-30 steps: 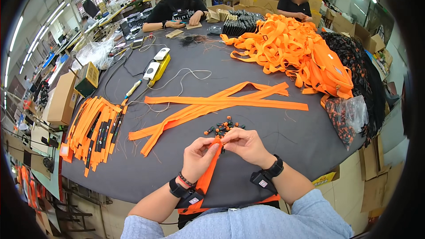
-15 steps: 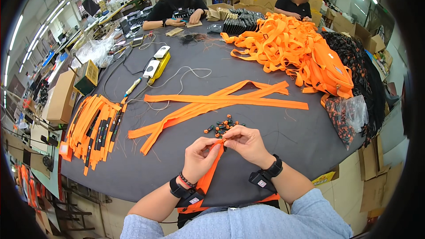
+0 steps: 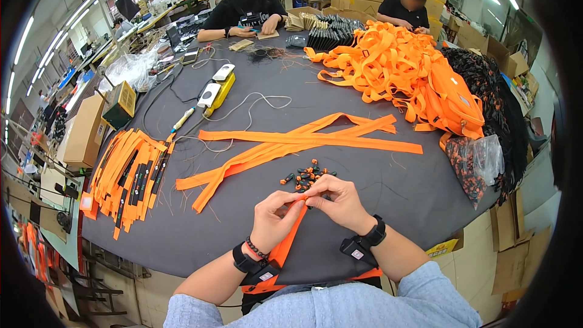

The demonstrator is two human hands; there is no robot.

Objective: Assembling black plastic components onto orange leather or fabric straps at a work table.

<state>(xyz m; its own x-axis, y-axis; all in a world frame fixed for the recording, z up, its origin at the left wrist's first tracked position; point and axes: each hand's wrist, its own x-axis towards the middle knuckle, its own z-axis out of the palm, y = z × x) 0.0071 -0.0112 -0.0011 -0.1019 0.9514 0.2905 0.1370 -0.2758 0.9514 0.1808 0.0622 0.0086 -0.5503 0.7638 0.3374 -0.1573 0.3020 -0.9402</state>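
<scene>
Desk (image 3: pixel 419 185): dark grey top, curved near edge. Centre: long orange strips (image 3: pixel 303 138), crossed; small dark-and-orange pieces (image 3: pixel 305 176) clustered just nearer. Left: short strips (image 3: pixel 130 173) side by side, orange, some with black sections. Beyond these: pen-like tool (image 3: pixel 182 120), yellow power strip (image 3: pixel 218 98). Far right: orange strap heap (image 3: pixel 388 61), orange bag (image 3: pixel 452 100) touching it. Right edge: clear bag (image 3: pixel 467 167), small parts inside.

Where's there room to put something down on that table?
Right of the right hand, toward the plastic bag, the tabletop is nearly bare. There's another gap between the left hand and the black-marked orange strips. It's crowded under the orange strap heap and beyond both hands, where small black-and-orange pieces lie.
</scene>
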